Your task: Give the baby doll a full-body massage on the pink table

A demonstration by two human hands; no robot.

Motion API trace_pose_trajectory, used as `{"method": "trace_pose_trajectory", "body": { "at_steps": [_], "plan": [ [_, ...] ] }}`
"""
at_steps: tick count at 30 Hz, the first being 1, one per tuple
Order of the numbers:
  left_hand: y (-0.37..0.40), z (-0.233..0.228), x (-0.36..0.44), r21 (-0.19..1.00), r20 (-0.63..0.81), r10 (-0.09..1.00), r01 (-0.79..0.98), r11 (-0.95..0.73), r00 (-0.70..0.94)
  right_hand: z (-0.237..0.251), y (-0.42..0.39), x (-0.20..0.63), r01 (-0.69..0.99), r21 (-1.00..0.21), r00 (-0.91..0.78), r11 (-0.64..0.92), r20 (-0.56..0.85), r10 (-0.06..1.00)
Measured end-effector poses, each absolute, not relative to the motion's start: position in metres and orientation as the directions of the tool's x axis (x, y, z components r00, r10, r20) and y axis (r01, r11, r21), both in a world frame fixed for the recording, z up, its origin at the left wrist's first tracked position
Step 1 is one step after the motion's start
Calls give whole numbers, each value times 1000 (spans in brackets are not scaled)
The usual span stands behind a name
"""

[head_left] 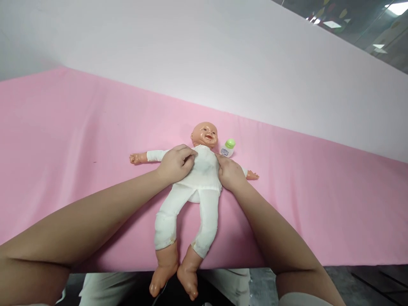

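1. Doll (204,170) lay on its back near the middle of the pink surface (63,136), head toward the far edge, bare feet hanging past the near edge.
2. The left hand (176,163) rested on the doll's chest by its shoulder, fingers curled and pinching the white shirt (204,172).
3. The right hand (230,173) pressed against the doll's other side, fingers bent along the shirt's edge; whether it gripped cloth could not be told.
4. Judged from this grip, the step would go best with small, even pinches on both sides, keeping the cloth flat on the chest and the doll steady so it did not slide toward the near edge.
5. A small bottle (228,148) with a green cap stood just beside the doll's head, near enough that a wide elbow or wrist swing might tip it.
6. Counted: one doll, one bottle, two hands, one pink surface.
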State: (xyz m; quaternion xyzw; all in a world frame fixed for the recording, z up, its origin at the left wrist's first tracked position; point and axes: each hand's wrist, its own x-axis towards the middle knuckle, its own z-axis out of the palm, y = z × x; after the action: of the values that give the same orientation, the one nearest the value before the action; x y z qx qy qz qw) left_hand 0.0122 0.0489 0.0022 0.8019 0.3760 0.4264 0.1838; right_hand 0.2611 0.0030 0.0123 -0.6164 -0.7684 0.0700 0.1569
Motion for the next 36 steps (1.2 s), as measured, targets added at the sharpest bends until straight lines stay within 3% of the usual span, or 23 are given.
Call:
{"method": "trace_pose_trajectory", "body": {
  "at_steps": [4,7,9,11,17,22,29,33,36],
  "plan": [
    [12,21,16,617,578,606,193,-763,546,13,1,259,971,-181,-133,159,148,980],
    [-16,30,25,585,522,331,-48,-809,786,13,0,259,980,-140,-121,142,152,981],
    [-26,31,30,549,475,223,-88,-832,851,14,0,259,980,-131,-127,148,155,980],
    [-25,28,32,517,423,204,-50,-854,883,15,0,259,980,-129,-133,152,149,980],
    [15,19,18,413,330,328,177,-893,885,15,-1,260,968,-144,-182,204,153,971],
    [46,11,5,460,333,505,330,-824,796,14,0,260,970,-144,-176,195,134,975],
    [67,1,-5,453,324,842,710,-538,431,16,-2,258,976,-131,-158,175,132,979],
    [80,-3,-13,425,296,868,758,-494,400,13,-6,258,965,-187,-149,182,174,973],
    [80,-1,-13,412,285,848,742,-529,447,14,-17,252,902,-300,-189,312,374,908]
  ]
}}
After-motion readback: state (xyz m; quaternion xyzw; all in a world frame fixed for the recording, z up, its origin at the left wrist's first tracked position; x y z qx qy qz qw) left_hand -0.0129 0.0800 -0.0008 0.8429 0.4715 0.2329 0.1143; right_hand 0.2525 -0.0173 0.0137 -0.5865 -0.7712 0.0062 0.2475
